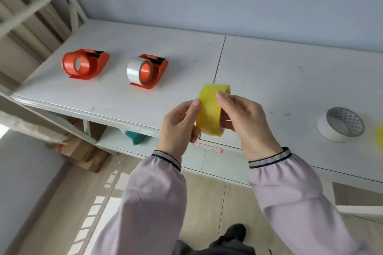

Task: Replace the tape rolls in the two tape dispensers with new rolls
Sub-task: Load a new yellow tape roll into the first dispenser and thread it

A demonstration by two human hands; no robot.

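A yellow tape roll [209, 107] is held above the front edge of the white table [290, 80]. My left hand [179, 122] pinches its left side and my right hand [246, 122] grips its right side, thumb on the outer face. Two orange tape dispensers stand at the back left. The left dispenser [85, 64] has a bare hub with no roll. The right dispenser [152, 71] carries a clear silvery tape roll [135, 69].
A white tape roll [341, 124] lies flat on the table at the right. A blurred yellow thing [380, 136] shows at the right frame edge. Under the table are a shelf with a teal object [135, 137] and cardboard boxes [83, 151]. A white frame stands at the left.
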